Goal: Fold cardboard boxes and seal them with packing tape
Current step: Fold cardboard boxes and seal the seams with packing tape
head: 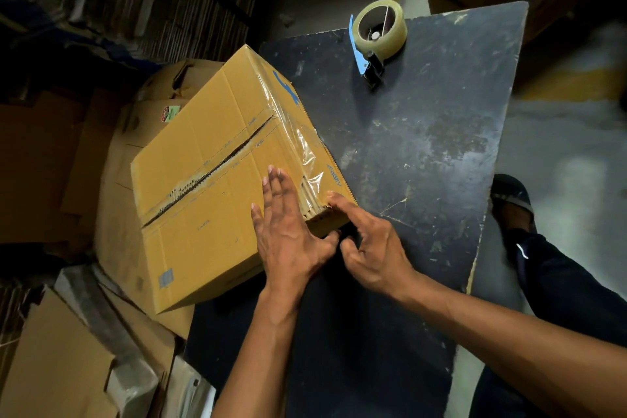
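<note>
My left hand [288, 231] lies flat on the box [217, 173], smoothing tape [305, 149]; my right hand [368, 241] curls round the corner. The centre seam looks untaped; next I need the dispenser [376, 34].

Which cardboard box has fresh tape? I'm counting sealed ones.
The yellow box under both hands on the dark board; clear tape runs along its right edge.

A scuffed dark board [424, 159] serves as the worktop. Stacks of flattened cardboard [129, 0] rise at the back left, and a sandalled foot [512, 200] shows on the grey floor [556, 132] at right.
</note>
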Demonstrator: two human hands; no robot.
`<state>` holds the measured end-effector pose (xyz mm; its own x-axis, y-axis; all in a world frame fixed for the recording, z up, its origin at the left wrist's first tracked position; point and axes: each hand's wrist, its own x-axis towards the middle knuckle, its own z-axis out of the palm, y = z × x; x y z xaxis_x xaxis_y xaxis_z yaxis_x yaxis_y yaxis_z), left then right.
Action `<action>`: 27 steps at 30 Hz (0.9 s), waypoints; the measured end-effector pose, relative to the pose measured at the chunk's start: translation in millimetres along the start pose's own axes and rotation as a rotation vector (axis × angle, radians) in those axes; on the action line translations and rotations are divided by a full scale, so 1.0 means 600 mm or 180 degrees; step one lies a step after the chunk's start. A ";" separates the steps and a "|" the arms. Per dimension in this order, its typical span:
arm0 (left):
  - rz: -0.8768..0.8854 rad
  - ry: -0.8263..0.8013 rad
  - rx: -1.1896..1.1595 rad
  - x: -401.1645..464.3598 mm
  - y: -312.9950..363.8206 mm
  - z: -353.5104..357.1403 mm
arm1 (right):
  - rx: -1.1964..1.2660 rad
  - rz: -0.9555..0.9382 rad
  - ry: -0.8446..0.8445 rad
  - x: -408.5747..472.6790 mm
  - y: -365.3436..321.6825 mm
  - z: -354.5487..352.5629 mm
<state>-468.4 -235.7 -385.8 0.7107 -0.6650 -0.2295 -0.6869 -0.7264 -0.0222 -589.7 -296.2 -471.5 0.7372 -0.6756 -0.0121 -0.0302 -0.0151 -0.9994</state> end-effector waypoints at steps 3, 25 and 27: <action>-0.0008 0.0034 0.0015 -0.001 0.002 -0.001 | -0.0349 -0.0027 -0.0272 -0.002 0.006 0.001; -0.0033 0.0095 0.0010 -0.002 0.001 0.007 | 0.1470 0.1683 0.0125 0.090 -0.048 -0.032; -0.0016 0.0103 0.0023 -0.003 0.001 0.008 | 0.1543 0.1792 0.0014 0.091 -0.049 -0.032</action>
<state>-470.8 -234.2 -389.9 0.7186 -0.6667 -0.1979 -0.6843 -0.7286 -0.0304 -561.3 -347.0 -442.3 0.6954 -0.4879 -0.5276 -0.1007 0.6608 -0.7438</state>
